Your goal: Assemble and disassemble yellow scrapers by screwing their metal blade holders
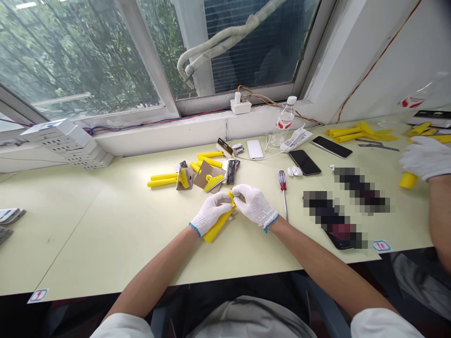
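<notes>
Both of my hands wear white knit gloves with blue cuffs and meet over the table in front of me. My left hand [212, 212] is closed around a yellow scraper [217, 227], whose thick handle slants toward me and to the left. At the scraper's far end, the fingers of my right hand [254, 204] pinch together on its yellow head. The fingers hide most of that end. Just beyond lie several yellow scrapers [162, 180] with brown card sleeves and black labels; one yellow scraper head [213, 182] rests on a card.
A screwdriver [283, 188] lies right of my hands, beside white earbuds [295, 171] and phones [305, 162]. A water bottle [284, 121] and power bank [255, 149] stand farther back. White boxes [75, 143] are stacked left. At right, a co-worker's gloved hand [424, 158] holds a yellow piece.
</notes>
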Tool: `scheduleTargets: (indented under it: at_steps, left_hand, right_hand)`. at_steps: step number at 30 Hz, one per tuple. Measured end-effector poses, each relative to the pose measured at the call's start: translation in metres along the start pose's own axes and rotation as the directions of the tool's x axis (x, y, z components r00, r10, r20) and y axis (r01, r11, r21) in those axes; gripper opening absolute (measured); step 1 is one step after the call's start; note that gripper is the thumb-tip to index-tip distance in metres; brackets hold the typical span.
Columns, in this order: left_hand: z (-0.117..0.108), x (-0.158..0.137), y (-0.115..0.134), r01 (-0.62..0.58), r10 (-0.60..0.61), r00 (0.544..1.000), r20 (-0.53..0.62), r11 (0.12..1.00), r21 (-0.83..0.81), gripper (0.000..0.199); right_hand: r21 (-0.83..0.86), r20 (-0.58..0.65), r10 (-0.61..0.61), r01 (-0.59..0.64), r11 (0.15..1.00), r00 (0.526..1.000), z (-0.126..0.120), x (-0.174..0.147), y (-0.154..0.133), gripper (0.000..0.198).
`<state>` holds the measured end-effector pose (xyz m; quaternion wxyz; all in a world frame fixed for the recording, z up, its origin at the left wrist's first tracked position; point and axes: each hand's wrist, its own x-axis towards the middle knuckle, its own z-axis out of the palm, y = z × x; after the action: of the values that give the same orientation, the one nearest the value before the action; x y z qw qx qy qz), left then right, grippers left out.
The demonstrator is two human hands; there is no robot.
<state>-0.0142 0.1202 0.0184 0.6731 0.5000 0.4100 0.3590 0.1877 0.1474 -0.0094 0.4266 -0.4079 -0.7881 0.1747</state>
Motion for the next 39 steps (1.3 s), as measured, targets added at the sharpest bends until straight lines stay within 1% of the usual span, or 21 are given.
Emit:
scheduleTargets:
  at_steps: [8, 15, 26, 33, 39]
  left_hand:
    - [0.0010, -0.0007, 0.0019, 0.009, -0.009, 1.000, -0.004, 1.000, 0.013, 0.039]
    - [0.0009, -0.0007, 0.0030, 0.005, -0.005, 1.000, 0.002, 1.000, 0.020, 0.039]
    - [0.0031, -0.0015, 0.0052, 0.022, -0.022, 1.000, -0.015, 1.000, 0.016, 0.040]
    - [0.0036, -0.0018, 0.0067, 0.021, -0.021, 1.000, -0.010, 1.000, 0.007, 0.039]
    - [0.0046, -0.0020, 0.0081, 0.019, -0.020, 1.000, -0.009, 1.000, -0.005, 0.041]
  right_hand:
    - [-0.019, -0.002, 0.006, -0.006, 1.000, 1.000, 0.0011, -0.0004, 0.0002, 0.028]
    - [-0.012, 0.005, 0.028, -0.028, 1.000, 1.000, -0.0020, 0.0023, -0.0068, 0.027]
    - [-0.010, 0.018, 0.017, -0.017, 1.000, 1.000, -0.0019, 0.0032, -0.0074, 0.027]
    - [-0.022, 0.043, 0.026, -0.025, 0.999, 0.999, -0.0046, 0.0031, -0.0089, 0.024]
    - [-0.013, 0.041, 0.038, -0.037, 0.999, 0.998, -0.0037, 0.0030, -0.0080, 0.021]
